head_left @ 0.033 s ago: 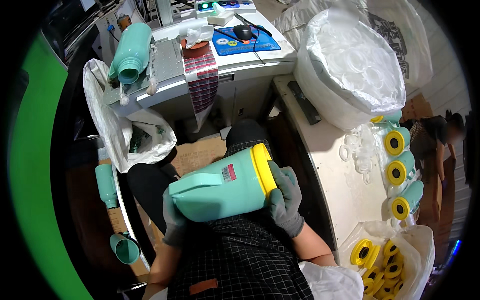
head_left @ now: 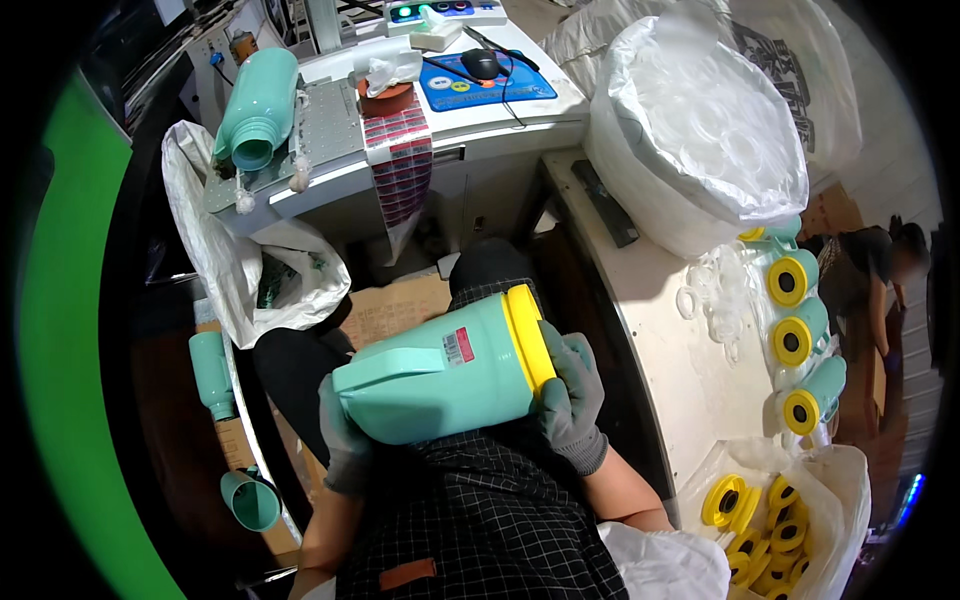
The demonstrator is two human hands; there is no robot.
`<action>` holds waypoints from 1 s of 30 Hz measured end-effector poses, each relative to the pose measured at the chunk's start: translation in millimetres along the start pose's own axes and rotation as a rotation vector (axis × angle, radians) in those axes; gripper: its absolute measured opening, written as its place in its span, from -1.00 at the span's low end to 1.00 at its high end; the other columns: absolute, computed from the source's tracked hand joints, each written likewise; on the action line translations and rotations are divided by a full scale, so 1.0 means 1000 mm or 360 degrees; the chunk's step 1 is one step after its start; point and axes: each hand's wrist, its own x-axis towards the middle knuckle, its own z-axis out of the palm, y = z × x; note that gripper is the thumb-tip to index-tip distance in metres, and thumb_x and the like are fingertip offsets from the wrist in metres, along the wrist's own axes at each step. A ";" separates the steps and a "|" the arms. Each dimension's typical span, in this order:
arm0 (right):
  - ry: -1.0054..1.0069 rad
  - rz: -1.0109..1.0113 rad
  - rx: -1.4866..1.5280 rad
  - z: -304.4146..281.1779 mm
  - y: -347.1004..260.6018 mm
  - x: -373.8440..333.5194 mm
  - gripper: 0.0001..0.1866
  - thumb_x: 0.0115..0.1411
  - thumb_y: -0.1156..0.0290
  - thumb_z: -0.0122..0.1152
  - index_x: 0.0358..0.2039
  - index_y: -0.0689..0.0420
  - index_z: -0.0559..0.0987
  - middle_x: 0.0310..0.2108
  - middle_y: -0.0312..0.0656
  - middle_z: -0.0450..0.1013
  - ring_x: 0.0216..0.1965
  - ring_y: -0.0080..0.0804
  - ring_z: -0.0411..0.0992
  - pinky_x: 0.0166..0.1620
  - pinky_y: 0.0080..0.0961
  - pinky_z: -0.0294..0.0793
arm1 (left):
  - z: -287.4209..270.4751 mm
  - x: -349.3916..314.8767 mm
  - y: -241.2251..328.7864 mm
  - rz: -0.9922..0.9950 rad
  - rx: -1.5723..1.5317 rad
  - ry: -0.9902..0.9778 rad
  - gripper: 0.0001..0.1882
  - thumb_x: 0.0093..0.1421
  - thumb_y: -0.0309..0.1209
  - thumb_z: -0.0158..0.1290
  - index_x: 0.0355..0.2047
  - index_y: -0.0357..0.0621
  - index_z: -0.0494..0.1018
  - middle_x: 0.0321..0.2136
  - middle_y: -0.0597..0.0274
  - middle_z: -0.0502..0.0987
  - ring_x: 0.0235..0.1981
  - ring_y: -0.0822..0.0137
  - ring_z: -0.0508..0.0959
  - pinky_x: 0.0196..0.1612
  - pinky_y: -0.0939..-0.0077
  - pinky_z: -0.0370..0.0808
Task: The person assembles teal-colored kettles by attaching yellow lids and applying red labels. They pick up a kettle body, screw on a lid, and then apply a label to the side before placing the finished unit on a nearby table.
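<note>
The left hand point(head_left: 345, 435), in a grey knit glove, holds the base end of a large mint-green plastic jug with a long moulded handle point(head_left: 440, 400); some of its fingers are hidden by the jug. The right hand point(head_left: 572, 400), gloved alike, is curled over the round yellow plastic lid point(head_left: 528, 338) at the jug's other end, gripping its edge. The jug lies tilted on its side between the 2 hands, above the lap and the black-and-white checked apron point(head_left: 470, 520), its handle upward and toward the left. A small red-and-white label point(head_left: 459, 345) sits on its wall near the lid.

On the right, a cream-coloured table point(head_left: 690, 390) bears 3 lidded mint-green jugs point(head_left: 824, 388) in a row, with part of a 4th beyond them. Loose translucent rings point(head_left: 715, 305) lie near a tall white bag point(head_left: 640, 170) filled with similar rings. At the lower right, a translucent plastic bag point(head_left: 850, 490) holds yellow lids with black centres point(head_left: 785, 537).

Ahead, a mint-green bottle without a lid point(head_left: 265, 95) lies on a grey perforated metal plate point(head_left: 335, 125), and a strip of red-and-white labels point(head_left: 398, 170) hangs down the front of the white desk point(head_left: 545, 120).
</note>
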 end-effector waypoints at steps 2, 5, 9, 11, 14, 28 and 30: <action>0.0059 -0.0025 0.0063 0.002 0.001 -0.003 -0.47 0.32 0.32 0.13 0.22 0.36 0.52 -0.15 -0.03 0.42 -0.19 -0.27 0.42 -0.09 -0.40 0.45 | -0.005 0.005 0.000 0.0038 0.0023 0.0133 -0.64 0.57 -0.18 -0.18 0.07 -0.16 0.46 -0.08 0.32 0.58 -0.01 0.42 0.55 0.13 0.46 0.48; 0.0189 0.0050 0.0183 0.000 0.000 -0.003 -0.49 0.33 0.44 0.06 0.25 0.38 0.47 -0.13 -0.06 0.39 -0.18 -0.32 0.38 -0.07 -0.44 0.42 | -0.004 0.012 0.005 0.0180 0.0269 0.0177 -0.66 0.56 -0.21 -0.17 0.10 -0.18 0.41 -0.09 0.35 0.55 0.00 0.43 0.52 0.15 0.48 0.44; 0.0363 0.0307 0.0443 0.009 0.008 -0.015 -0.54 0.43 0.32 0.10 0.25 0.30 0.48 -0.19 -0.18 0.32 -0.20 -0.41 0.35 -0.09 -0.43 0.42 | 0.031 0.003 0.039 0.0469 0.0766 0.0115 -0.51 0.53 -0.24 -0.17 0.33 -0.28 0.26 0.05 0.20 0.48 0.12 0.34 0.47 0.25 0.41 0.39; 0.0312 0.0548 0.0449 -0.003 -0.005 -0.009 -0.60 0.44 0.30 0.11 0.16 0.29 0.50 -0.14 -0.14 0.38 -0.13 -0.41 0.41 -0.03 -0.44 0.46 | 0.035 0.016 0.053 0.0366 0.1109 0.0092 -0.60 0.55 -0.24 -0.21 0.18 -0.24 0.39 -0.01 0.11 0.55 0.02 0.32 0.56 0.12 0.46 0.50; 0.0440 0.0734 0.0581 0.001 0.018 -0.015 -0.61 0.46 0.24 0.08 0.10 0.29 0.52 -0.16 -0.10 0.47 -0.12 -0.40 0.49 -0.01 -0.42 0.52 | 0.063 -0.002 0.076 0.1032 0.1994 0.0129 -0.56 0.50 -0.16 -0.17 0.10 -0.29 0.43 -0.10 0.09 0.56 -0.08 0.24 0.60 0.02 0.34 0.55; 0.1376 0.0634 0.1850 -0.220 0.067 -0.108 -0.34 0.50 -0.21 -0.18 0.29 0.08 0.41 0.17 -0.16 0.46 0.18 -0.26 0.43 0.29 -0.14 0.45 | 0.145 0.011 0.048 0.1635 0.1380 -0.1129 -0.17 0.33 0.00 0.07 0.43 -0.26 0.14 0.29 -0.05 0.27 0.28 0.01 0.36 0.40 0.07 0.27; 0.1813 0.0196 0.1497 -0.310 0.066 -0.140 -0.26 0.46 -0.29 -0.21 0.38 0.00 0.33 0.30 -0.19 0.38 0.27 -0.16 0.38 0.33 -0.03 0.41 | 0.151 0.009 0.044 0.1428 0.1393 -0.1119 -0.24 0.23 -0.25 0.05 0.40 -0.28 0.17 0.26 -0.07 0.27 0.25 0.00 0.35 0.31 0.05 0.34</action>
